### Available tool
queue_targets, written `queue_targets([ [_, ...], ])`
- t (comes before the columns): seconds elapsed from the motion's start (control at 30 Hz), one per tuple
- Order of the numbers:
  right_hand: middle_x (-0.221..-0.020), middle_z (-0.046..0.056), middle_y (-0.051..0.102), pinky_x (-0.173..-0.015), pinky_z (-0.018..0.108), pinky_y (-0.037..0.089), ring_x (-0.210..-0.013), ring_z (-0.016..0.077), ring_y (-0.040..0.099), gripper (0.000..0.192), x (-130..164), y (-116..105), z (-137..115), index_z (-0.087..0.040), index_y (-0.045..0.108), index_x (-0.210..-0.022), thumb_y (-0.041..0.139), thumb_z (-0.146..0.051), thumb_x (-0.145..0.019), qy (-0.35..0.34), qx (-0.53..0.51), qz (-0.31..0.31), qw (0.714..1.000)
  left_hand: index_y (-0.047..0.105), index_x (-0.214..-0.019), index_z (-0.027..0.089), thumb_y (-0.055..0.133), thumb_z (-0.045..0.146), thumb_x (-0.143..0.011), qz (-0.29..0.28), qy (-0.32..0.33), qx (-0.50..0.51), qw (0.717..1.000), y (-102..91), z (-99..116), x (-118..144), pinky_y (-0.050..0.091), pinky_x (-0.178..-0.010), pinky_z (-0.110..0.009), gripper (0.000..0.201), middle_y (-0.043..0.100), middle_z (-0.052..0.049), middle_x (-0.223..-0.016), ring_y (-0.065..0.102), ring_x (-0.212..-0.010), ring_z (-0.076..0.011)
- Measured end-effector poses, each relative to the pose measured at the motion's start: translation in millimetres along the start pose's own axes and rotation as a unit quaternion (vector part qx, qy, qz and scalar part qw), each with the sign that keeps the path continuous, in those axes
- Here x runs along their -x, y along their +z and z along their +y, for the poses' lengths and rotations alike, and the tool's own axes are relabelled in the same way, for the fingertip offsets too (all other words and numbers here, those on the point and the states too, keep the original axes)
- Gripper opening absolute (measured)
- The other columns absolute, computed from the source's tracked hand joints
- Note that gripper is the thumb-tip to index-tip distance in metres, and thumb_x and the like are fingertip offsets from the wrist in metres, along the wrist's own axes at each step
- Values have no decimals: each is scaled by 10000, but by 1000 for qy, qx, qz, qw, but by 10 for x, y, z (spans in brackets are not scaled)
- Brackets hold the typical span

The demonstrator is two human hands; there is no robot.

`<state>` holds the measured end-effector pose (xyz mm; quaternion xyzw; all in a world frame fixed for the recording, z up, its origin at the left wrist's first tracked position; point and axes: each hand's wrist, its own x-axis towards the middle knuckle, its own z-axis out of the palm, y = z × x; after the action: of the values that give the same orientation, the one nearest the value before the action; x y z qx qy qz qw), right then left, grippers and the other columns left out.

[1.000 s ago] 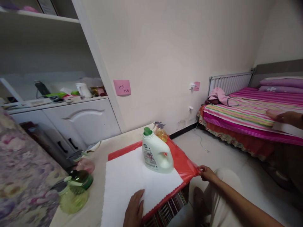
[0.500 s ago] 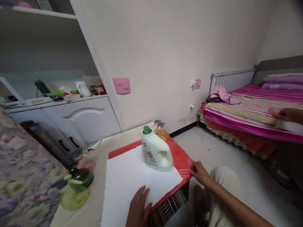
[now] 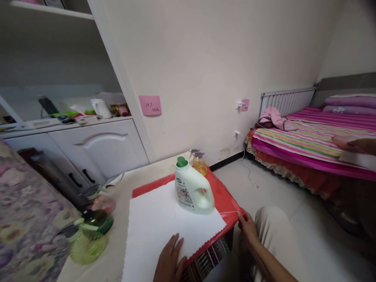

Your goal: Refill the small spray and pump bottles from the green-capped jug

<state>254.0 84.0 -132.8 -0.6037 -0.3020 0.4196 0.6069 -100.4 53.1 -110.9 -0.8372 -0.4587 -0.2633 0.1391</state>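
Left hand flat on white sheet, right hand at red cover corner.

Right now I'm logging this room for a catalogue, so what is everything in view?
jug: 1, white with green cap, on the white sheet
white sheet: 1, on the red cover
red cover: 1, over the table
spray bottles: 2 amber behind the jug; pink and 2 green at the table's left
pink note: 1, on the wall
cabinet: 1, white, left
bed: 1, striped pink, right
radiator: 1, white, behind the bed
other person's hand: 1, on the bed
left hand: flat on the white sheet
right hand: at the red cover's corner
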Motion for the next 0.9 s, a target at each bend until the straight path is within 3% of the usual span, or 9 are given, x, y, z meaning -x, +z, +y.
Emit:
queue_targets([
  [0.27, -979, 8, 704, -758, 280, 575, -916, 180, 680, 461, 248, 308, 88, -263, 545, -1031, 543, -620, -741, 43, -208, 70, 975, 523, -1294, 257, 557, 286, -844, -4, -3, 4, 1000, -5, 17, -2, 524, -939, -367, 452, 590, -73, -1333, 574, -1189, -234],
  [0.43, -948, -25, 723, -733, 286, 578, -904, 170, 685, 458, 285, 446, 120, -313, 522, -1085, 510, -627, -752, 64, -244, 95, 963, 514, -1298, 235, 546, 281, -858, -6, -1, -4, 1000, -7, 29, 10, 507, -961, -379, 444, 582, -79, -1340, 551, -1214, -231],
  [0.57, -863, -11, 720, -713, 293, 567, -832, 171, 687, 451, 346, 490, 130, -301, 525, -1012, 455, -659, -747, 82, -237, 88, 964, 517, -1295, 246, 534, 297, -869, -8, 0, -9, 1000, -1, 34, 10, 504, -961, -376, 429, 582, -70, -1343, 550, -1217, -225],
  [0.7, -613, 7, 652, -581, 304, 540, -587, 173, 650, 427, 675, 529, 226, -261, 536, -748, 443, -675, -699, 113, -191, 10, 975, 486, -1332, 214, 504, 305, -879, -21, -5, -26, 999, -36, 46, 32, 503, -955, -372, 462, 563, -96, -1361, 546, -1223, -227],
  [0.8, -488, -4, 577, -427, 267, 446, -396, 142, 536, 359, 1019, 569, 262, -231, 556, -647, 608, -585, -623, 134, -126, -109, 977, 470, -1354, 211, 492, 331, -877, -42, -31, -67, 996, -108, 48, 100, 469, -977, -449, 492, 526, -110, -1394, 506, -1259, -274],
  [0.9, -505, -11, 584, -412, 254, 408, -374, 119, 482, 314, 1200, 595, 119, -203, 611, -637, 700, -502, -606, 117, -68, -229, 964, 447, -1378, 245, 511, 396, -860, -65, -74, -106, 989, -196, 42, 200, 422, -991, -518, 544, 477, -112, -1433, 457, -1294, -322],
])
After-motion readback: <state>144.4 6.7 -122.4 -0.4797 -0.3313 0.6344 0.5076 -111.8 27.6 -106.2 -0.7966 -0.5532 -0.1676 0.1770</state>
